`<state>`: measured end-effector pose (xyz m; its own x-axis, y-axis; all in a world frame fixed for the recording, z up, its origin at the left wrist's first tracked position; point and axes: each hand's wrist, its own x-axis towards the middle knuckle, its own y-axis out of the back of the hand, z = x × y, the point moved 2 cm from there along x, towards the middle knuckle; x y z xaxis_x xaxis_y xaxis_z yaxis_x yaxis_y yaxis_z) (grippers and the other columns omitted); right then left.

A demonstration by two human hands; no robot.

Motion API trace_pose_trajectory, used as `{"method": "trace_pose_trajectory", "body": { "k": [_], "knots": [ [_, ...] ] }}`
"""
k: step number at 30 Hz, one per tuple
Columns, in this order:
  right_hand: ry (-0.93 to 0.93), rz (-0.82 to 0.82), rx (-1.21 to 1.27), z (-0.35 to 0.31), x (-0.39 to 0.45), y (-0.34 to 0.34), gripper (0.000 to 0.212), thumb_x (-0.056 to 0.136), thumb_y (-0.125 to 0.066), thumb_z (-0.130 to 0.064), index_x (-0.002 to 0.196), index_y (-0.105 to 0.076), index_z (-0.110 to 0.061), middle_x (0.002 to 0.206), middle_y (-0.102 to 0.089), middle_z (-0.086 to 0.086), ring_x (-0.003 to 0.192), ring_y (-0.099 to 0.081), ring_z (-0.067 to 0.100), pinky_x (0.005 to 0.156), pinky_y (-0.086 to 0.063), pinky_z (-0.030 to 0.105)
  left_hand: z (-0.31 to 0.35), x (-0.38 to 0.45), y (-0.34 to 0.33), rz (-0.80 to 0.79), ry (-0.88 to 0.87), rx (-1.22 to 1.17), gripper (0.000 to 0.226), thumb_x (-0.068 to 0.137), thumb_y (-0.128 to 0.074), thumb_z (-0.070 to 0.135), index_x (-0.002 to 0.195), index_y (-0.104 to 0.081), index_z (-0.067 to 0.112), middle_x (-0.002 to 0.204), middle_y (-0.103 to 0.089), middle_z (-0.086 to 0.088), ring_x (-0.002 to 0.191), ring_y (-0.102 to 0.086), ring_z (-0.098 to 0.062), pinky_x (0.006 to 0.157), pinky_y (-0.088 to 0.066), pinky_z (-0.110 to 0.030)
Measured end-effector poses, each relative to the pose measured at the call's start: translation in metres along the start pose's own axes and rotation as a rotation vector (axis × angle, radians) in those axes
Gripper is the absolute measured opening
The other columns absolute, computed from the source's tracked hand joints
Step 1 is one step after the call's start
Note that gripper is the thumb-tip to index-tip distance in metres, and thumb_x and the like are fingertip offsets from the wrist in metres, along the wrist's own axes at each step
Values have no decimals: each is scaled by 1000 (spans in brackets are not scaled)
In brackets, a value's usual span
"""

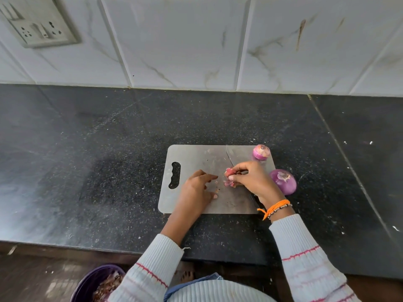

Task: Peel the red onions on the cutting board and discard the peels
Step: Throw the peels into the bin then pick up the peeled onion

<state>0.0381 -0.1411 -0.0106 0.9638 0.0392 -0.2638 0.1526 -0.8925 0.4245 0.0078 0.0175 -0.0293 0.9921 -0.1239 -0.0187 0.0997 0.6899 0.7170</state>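
counter (87, 149) left of board (196, 155) open, onions (282, 181) crowding right

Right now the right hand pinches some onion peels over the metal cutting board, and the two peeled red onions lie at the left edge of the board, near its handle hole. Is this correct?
Not quite. The head view shows the two peeled red onions at the right edge of the cutting board, far from its handle hole. The rest holds: the right hand pinches onion peels over the board.
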Motion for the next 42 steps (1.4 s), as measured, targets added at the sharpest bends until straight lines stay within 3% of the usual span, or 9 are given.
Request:
{"method": "trace_pose_trajectory", "body": {
  "k": [4, 16, 19, 23, 25, 27, 31, 38, 42],
  "knots": [
    [12, 4, 16, 0, -3, 4, 15, 80, -68, 1, 89, -68, -11, 87, -69, 8, 77, -68, 21, 77, -58, 35, -7, 6, -9, 95, -3, 5, 26, 74, -73, 6, 100, -73, 10, 95, -65, -4, 81, -60, -20, 70, -40, -16],
    [36, 5, 3, 4, -7, 7, 18, 78, -71, -2, 96, -69, -5, 96, -70, 10, 83, -68, 21, 78, -58, 40, 2, 7, -16, 268, -15, 259, 11, 83, -65, 24, 90, -74, 27, 92, -67, 10, 90, -55, -18, 76, -31, -26],
    [36, 3, 19, 7, -12, 8, 16, 80, -67, 3, 95, -69, -1, 86, -68, 6, 74, -67, 19, 74, -59, 36, 7, 6, -16, 309, -62, 391, 10, 77, -70, 17, 75, -73, 26, 79, -67, 11, 78, -54, -19, 69, -18, -27],
    [32, -9, 40, 11, -19, 6, 13, 81, -66, 4, 93, -68, -1, 80, -68, 4, 73, -69, 22, 73, -59, 35, 18, 7, -24, 297, -132, 653, 21, 50, -79, 6, 54, -63, 20, 56, -55, 8, 58, -52, -21, 63, -17, -29],
    [28, -3, 33, 13, -19, 5, 11, 80, -67, 2, 90, -69, -5, 79, -69, 5, 71, -68, 19, 73, -59, 33, 22, 10, -31, 242, -113, 746, 25, 45, -79, 8, 57, -59, 18, 60, -54, 4, 61, -53, -21, 63, -19, -30],
    [18, -18, 61, 13, -19, 3, 14, 79, -69, 0, 90, -69, -8, 86, -71, 9, 74, -68, 20, 76, -58, 38, 22, 10, -37, 177, -83, 767, 19, 59, -72, 12, 73, -60, 17, 76, -59, 0, 74, -54, -23, 68, -23, -32],
    [-15, -87, 229, 4, -18, -2, 17, 77, -68, 5, 90, -68, -6, 95, -69, 12, 89, -67, 25, 82, -57, 37, 17, -1, -29, 270, 76, 486, 14, 90, -42, 11, 100, -52, 13, 100, -49, -1, 94, -43, -22, 73, -18, -32],
    [-70, -384, 467, -23, -32, -42, 14, 82, -61, 9, 88, -65, -2, 90, -69, 9, 76, -69, 14, 66, -55, 16, -7, -53, 12, 425, 390, -427, 25, 95, -36, 2, 76, -46, 15, 70, -45, 2, 67, -39, -13, 58, -29, -25],
    [-69, -515, 495, -42, -48, -78, 15, 82, -59, 12, 83, -64, -2, 87, -68, 8, 68, -69, 10, 64, -55, 15, -27, -89, 34, 528, 524, -738, 32, 98, -34, 4, 69, -44, 17, 66, -42, 0, 61, -36, -12, 55, -30, -24]
  ]
}}
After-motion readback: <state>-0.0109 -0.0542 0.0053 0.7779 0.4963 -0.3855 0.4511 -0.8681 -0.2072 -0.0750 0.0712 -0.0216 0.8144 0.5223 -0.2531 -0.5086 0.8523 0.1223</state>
